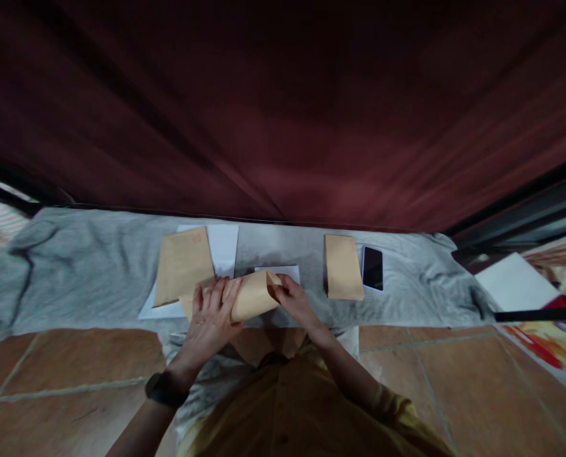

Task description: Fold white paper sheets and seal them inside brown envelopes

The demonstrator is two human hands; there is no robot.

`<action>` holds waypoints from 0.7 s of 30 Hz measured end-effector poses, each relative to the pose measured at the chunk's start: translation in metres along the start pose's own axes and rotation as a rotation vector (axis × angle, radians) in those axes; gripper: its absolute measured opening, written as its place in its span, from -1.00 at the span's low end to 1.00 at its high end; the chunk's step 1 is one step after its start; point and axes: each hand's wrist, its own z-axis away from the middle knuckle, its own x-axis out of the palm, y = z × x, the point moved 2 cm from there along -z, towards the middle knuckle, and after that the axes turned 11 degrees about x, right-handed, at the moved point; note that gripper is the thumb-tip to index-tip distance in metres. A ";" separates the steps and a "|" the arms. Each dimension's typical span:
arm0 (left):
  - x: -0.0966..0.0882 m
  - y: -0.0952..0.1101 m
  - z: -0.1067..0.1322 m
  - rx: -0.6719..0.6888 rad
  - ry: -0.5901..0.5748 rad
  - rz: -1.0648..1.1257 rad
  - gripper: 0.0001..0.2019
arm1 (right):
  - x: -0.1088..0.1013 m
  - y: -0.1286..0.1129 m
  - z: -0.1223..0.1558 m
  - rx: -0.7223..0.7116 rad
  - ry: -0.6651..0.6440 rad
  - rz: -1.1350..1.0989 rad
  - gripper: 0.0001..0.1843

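Observation:
A brown paper envelope point(251, 297) lies between my two hands near the front edge of the cloth-covered surface, its mouth bulging apart on the right. My left hand point(213, 317) grips its left part, fingers over the top and thumb toward the front. At the mouth, my right hand point(295, 301) pinches the edge; some of its fingertips are hidden inside the opening. A white sheet point(283, 271) shows partly behind the envelope. More brown envelopes point(182, 263) rest on white paper point(223, 247) just left of my hands.
A stack of brown envelopes point(343, 266) and a phone point(373, 268) lie to the right on the grey cloth point(420, 273). A dark red curtain point(283, 127) hangs behind. White paper point(516, 282) and a colourful printed package point(554, 343) are at far right, above the tiled floor point(406, 374).

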 end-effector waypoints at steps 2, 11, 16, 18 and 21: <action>0.000 0.001 -0.001 -0.008 -0.002 -0.012 -0.09 | -0.011 -0.008 0.008 -0.079 0.106 -0.004 -0.66; 0.004 0.043 -0.020 0.041 -0.076 0.072 -0.11 | -0.060 -0.013 0.036 -0.040 -0.181 0.166 -0.69; 0.006 0.058 -0.031 0.196 -0.109 0.079 -0.11 | -0.077 -0.018 0.049 -0.031 -0.422 0.268 -0.67; 0.002 0.062 -0.036 0.258 -0.124 0.070 -0.11 | -0.083 -0.021 0.054 0.002 -0.471 0.241 -0.63; -0.008 0.069 -0.040 0.336 -0.156 0.060 -0.13 | -0.089 -0.023 0.060 0.079 -0.348 0.254 -0.59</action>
